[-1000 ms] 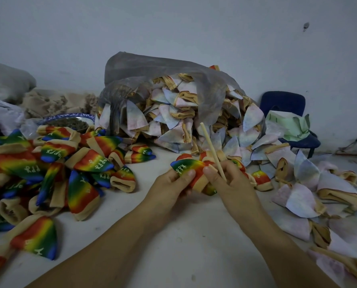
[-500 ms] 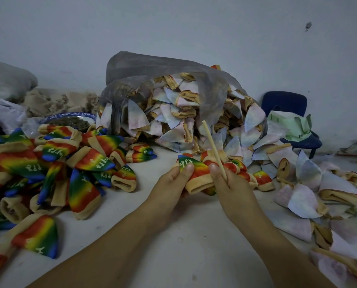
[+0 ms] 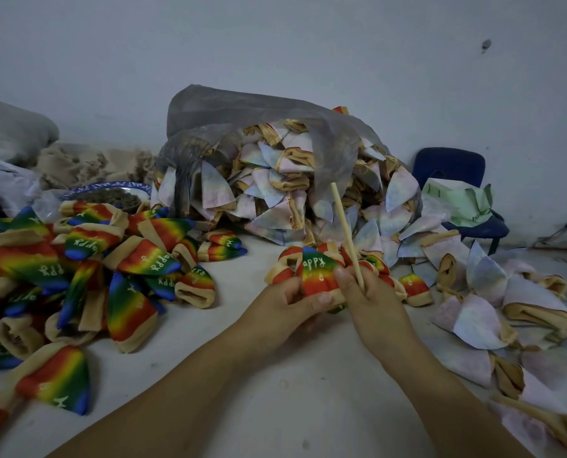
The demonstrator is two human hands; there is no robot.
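Note:
A rainbow fabric piece (image 3: pixel 318 271) with a tan cuff and white "HAPPY" lettering is held upright between both hands over the white surface. My left hand (image 3: pixel 285 302) grips its lower left side, thumb across the cuff. My right hand (image 3: pixel 371 295) pinches its right edge with the thumb and also holds a thin wooden stick (image 3: pixel 346 233) that points up and slightly left. A few more rainbow pieces (image 3: pixel 414 285) lie just behind my right hand.
A heap of rainbow pieces (image 3: pixel 87 272) covers the left side. Pale inside-out pieces (image 3: pixel 493 312) spread on the right and spill from a grey plastic bag (image 3: pixel 262 127). Behind are a blue-rimmed plate (image 3: pixel 110 193), a blue chair (image 3: pixel 453 180) and the wall.
The rainbow piece has been turned from lying sideways to standing upright with its lettering facing me. Both hands shifted slightly right; the stick stays in my right hand.

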